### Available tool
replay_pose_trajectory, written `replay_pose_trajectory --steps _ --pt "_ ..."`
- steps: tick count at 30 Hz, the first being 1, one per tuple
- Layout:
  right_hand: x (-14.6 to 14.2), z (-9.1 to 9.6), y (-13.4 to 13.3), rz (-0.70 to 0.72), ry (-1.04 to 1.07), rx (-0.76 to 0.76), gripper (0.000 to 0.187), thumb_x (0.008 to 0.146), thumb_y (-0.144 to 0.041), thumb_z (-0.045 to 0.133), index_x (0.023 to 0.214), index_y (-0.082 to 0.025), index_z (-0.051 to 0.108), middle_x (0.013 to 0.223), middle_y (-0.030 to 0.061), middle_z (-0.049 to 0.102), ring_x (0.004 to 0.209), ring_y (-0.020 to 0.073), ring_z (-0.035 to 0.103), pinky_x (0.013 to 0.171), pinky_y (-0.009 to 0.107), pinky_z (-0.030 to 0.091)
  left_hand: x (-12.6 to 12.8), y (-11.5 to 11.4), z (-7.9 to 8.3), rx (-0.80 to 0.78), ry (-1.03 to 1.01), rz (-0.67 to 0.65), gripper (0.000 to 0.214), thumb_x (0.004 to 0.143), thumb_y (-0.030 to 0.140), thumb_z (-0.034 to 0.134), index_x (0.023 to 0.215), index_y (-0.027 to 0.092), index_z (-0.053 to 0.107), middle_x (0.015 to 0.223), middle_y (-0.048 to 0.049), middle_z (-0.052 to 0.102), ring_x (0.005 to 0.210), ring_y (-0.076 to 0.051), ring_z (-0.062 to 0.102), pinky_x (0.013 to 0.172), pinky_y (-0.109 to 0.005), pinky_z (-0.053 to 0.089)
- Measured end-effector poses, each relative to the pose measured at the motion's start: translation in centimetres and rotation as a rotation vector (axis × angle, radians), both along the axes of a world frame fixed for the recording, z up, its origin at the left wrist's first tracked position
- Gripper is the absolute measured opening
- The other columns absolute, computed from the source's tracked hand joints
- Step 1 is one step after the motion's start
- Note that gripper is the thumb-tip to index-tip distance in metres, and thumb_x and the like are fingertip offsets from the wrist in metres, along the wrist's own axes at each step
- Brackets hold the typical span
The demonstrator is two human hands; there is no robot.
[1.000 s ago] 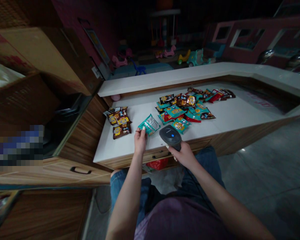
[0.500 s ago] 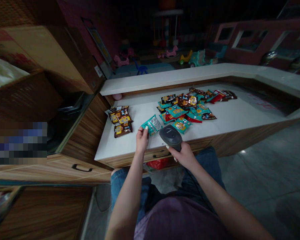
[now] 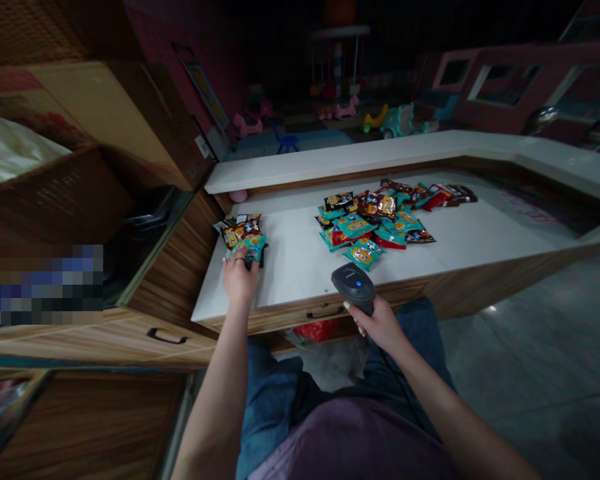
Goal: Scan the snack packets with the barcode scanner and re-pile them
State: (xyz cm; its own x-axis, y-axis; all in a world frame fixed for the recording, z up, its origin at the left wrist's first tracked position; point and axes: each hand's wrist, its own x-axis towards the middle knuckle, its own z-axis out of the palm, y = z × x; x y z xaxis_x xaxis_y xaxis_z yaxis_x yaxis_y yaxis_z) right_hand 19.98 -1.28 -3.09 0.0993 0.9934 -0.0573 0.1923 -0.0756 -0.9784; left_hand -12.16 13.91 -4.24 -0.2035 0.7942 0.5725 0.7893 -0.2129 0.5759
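The left hand [image 3: 239, 281] is lying over a teal snack packet [image 3: 251, 248], and this packet is resting on top of a small pile of brown snack packets [image 3: 241, 233] near the left edge of the white countertop [image 3: 300, 270]. The fingers [image 3: 233, 261] are curving down on the packet, but I cannot tell if they are pinching it or only touching it. The right hand [image 3: 381, 327] is closed firmly around the handle of a dark handheld barcode scanner [image 3: 353, 285], holding it just above the front edge of the countertop. Well apart, a larger heap of teal, brown and red packets [image 3: 375, 220] is lying toward the right. In my judgement, keeping the packet flat is helping the work, and the printed side needs to stay facing up.
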Motion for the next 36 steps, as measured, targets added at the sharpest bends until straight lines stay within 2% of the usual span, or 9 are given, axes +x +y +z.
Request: replay_pose_trajectory --steps 3,6,10,14,17,20,24,28,36 --pt "0.1 -0.1 0.0 0.0 0.008 -0.007 0.033 0.078 -0.055 0.07 0.076 -0.025 0.055 0.044 -0.0046 0.055 0.037 0.0168 0.055 0.043 0.027 0.043 0.4 -0.1 0.0 -0.022 0.063 -0.028 0.045 0.076 0.024 0.067 0.121 0.018 0.069 0.141 -0.0167 0.067 0.143 -0.038 0.051 0.129 -0.062 0.017" --pt "0.3 0.0 0.0 -0.003 -0.006 -0.005 0.032 0.077 -0.054 0.07 0.076 -0.025 0.056 0.045 -0.0038 0.055 0.039 0.017 0.055 0.043 0.027 0.043 2.7 -0.1 0.1 0.026 0.03 -0.064 0.051 0.08 0.026 0.067 0.129 0.017 0.066 0.149 -0.0186 0.06 0.147 -0.038 0.047 0.13 -0.059 0.02" --pt "0.6 0.0 0.0 0.008 -0.015 -0.002 0.031 0.078 -0.054 0.068 0.076 -0.025 0.057 0.044 -0.0042 0.054 0.038 0.0174 0.055 0.042 0.027 0.043 8.9 0.7 0.2 0.036 -0.086 -0.369 0.05 0.087 0.027 0.066 0.137 0.019 0.065 0.147 -0.017 0.063 0.141 -0.033 0.054 0.124 -0.05 0.036" --pt "1.2 -0.3 -0.1 -0.04 -0.008 0.011 0.033 0.077 -0.054 0.07 0.076 -0.024 0.056 0.043 -0.0052 0.053 0.037 0.0177 0.055 0.042 0.027 0.044 16.5 2.9 0.5 -0.006 -0.121 -0.647 0.055 0.087 0.027 0.072 0.141 0.022 0.065 0.154 -0.0141 0.058 0.144 -0.032 0.052 0.125 -0.05 0.036" --pt "1.7 -0.4 -0.3 -0.071 0.003 -0.001 0.033 0.076 -0.054 0.071 0.076 -0.025 0.055 0.043 -0.0051 0.054 0.035 0.0169 0.054 0.041 0.027 0.043 20.5 4.9 0.7 -0.019 -0.118 -0.748 0.061 0.082 0.024 0.08 0.141 0.025 0.066 0.158 -0.0115 0.056 0.15 -0.035 0.045 0.128 -0.054 0.029" --pt "2.2 -0.2 -0.5 -0.095 -0.004 -0.004 0.031 0.076 -0.052 0.07 0.076 -0.025 0.055 0.043 -0.0055 0.054 0.035 0.0164 0.054 0.041 0.026 0.042 22.2 6.3 1.1 -0.072 -0.131 -0.762 0.05 0.081 0.019 0.081 0.13 0.025 0.074 0.149 -0.0114 0.063 0.148 -0.037 0.048 0.129 -0.059 0.025" --pt "2.4 -0.1 -0.5 -0.098 0.001 -0.005 0.031 0.076 -0.052 0.069 0.077 -0.025 0.055 0.043 -0.006 0.054 0.036 0.0157 0.053 0.042 0.026 0.043 21.7 6.2 1.9 -0.065 -0.415 -0.728 0.031 0.081 0.02 0.082 0.112 0.024 0.08 0.129 -0.0109 0.075 0.134 -0.036 0.06 0.126 -0.054 0.033" --pt "2.0 -0.2 -0.4 -0.069 -0.012 -0.008 0.031 0.077 -0.053 0.069 0.074 -0.025 0.055 0.043 -0.0053 0.054 0.037 0.0156 0.054 0.042 0.025 0.043 18.9 4.6 2.1 -0.055 -0.848 -0.595 0.029 0.081 0.03 0.085 0.108 0.021 0.077 0.113 -0.0092 0.078 0.117 -0.03 0.069 0.113 -0.045 0.048" --pt "0.0 -0.6 0.3 0.011 -0.031 0.033 0.031 0.079 -0.054 0.068 0.075 -0.024 0.06 0.046 -0.002 0.059 0.045 0.0204 0.063 0.044 0.027 0.047 11.6 0.3 -1.3 -0.234 -1.242 -0.408 0.05 0.082 0.057 0.081 0.112 0.021 0.065 0.1 -0.0063 0.076 0.085 -0.019 0.075 0.081 -0.036 0.064"
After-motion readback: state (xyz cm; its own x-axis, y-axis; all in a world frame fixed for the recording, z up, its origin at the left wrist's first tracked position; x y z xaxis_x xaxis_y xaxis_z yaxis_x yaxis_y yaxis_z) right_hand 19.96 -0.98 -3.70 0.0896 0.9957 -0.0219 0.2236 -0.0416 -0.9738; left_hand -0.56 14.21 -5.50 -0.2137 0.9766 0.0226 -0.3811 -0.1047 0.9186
